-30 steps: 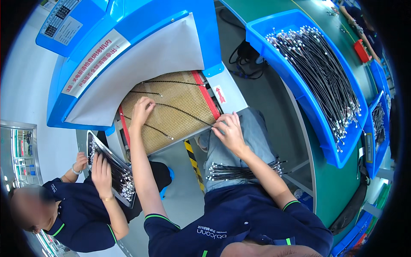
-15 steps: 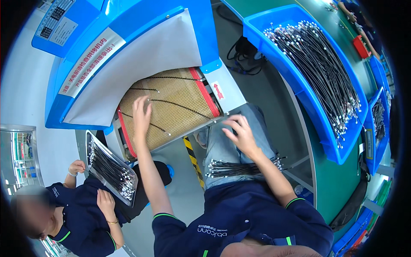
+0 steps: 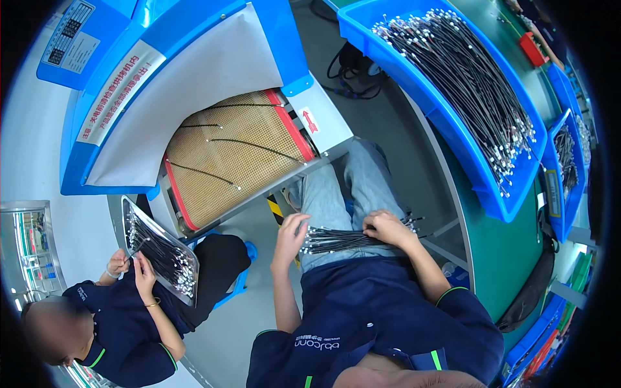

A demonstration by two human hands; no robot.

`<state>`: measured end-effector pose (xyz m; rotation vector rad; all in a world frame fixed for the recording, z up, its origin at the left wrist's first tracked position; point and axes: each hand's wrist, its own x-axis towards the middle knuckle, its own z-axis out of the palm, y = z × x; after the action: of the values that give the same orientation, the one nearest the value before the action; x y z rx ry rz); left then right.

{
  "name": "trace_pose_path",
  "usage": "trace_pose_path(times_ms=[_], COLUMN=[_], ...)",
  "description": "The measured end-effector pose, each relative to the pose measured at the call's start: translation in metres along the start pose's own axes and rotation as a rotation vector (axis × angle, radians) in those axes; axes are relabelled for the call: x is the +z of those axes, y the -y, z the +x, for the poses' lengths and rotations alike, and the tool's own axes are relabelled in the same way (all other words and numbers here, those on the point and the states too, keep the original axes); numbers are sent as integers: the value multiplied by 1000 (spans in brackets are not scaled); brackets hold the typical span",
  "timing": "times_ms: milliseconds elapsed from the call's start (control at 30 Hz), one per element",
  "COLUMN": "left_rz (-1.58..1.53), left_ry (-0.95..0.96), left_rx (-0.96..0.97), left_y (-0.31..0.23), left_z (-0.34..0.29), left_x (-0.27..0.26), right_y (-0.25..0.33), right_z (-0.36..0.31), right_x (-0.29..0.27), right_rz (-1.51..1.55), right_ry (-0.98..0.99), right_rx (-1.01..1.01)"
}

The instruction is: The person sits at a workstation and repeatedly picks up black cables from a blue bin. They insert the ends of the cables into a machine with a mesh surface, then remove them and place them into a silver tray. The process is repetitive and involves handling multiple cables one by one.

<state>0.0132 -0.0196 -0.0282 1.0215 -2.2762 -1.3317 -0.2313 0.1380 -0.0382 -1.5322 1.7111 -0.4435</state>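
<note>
Bracketing the black cable bundle (image 3: 339, 240), laid lengthwise from the left hand (image 3: 291, 237), loosely parted beside one end, to the nearer right hand (image 3: 387, 229), over the right part, grip impossible to tell.

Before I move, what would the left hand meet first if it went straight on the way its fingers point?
Going ahead, the left hand would most likely meet the jeans first, on the left leg; the cables lie just right of the hand. Its height is hard to judge.
</note>
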Motion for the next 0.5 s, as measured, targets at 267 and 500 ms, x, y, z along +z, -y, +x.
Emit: trace_pose_path(times_ms=[267, 500], left_rz=[-25, 5], left_ry=[132, 208], left_rx=[-54, -13], left_y=[-6, -3], left_z=[-12, -15], left_x=[15, 22], right_y=[13, 9], right_z=[0, 1], right_x=[-4, -7], right_rz=[-32, 18], right_ry=[109, 82], right_rx=[21, -30])
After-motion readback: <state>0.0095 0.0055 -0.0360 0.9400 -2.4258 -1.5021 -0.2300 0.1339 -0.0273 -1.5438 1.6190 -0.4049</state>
